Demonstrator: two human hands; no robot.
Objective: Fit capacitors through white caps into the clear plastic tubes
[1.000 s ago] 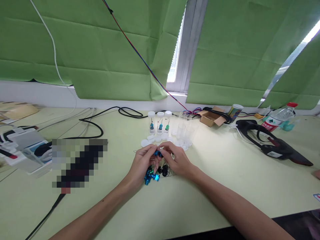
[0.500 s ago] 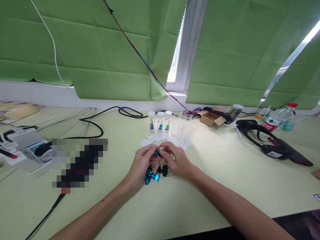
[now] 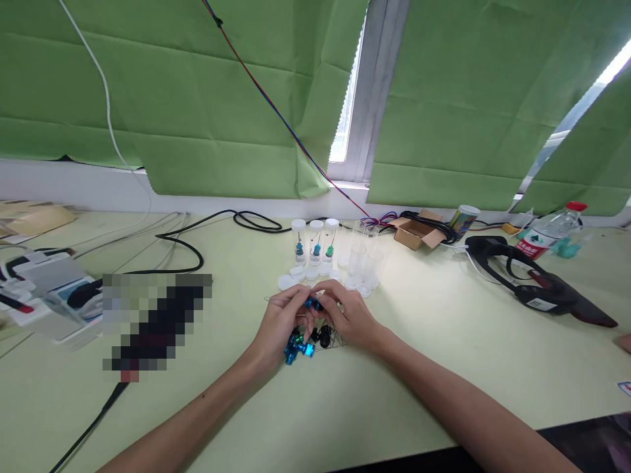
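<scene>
My left hand (image 3: pixel 279 322) and my right hand (image 3: pixel 351 314) meet over the table, both with fingers pinched on a small shiny blue metal fitting (image 3: pixel 312 303). A thin wire-like rod (image 3: pixel 277 299) sticks out to the left past my left fingers; whether it joins the fitting is hidden. Just below the hands lies a pile of blue fittings (image 3: pixel 292 349) with a green one (image 3: pixel 299 338) among them. Black round pieces (image 3: pixel 324 336) and thin dark rods (image 3: pixel 336 339) lie beside the pile, partly covered by my right hand.
Behind the hands stand three white-capped clear tubes (image 3: pixel 316 243) holding blue or green fittings with rods. Uncapped clear tubes (image 3: pixel 365 259) and loose white caps (image 3: pixel 286 282) are close by. A cardboard box (image 3: pixel 418 233), black headset (image 3: pixel 527 282) and bottle (image 3: pixel 542 233) are to the right.
The blue fitting shows more between my fingertips and has turned slightly. My right fingers have shifted a little. Everything else stays in place.
</scene>
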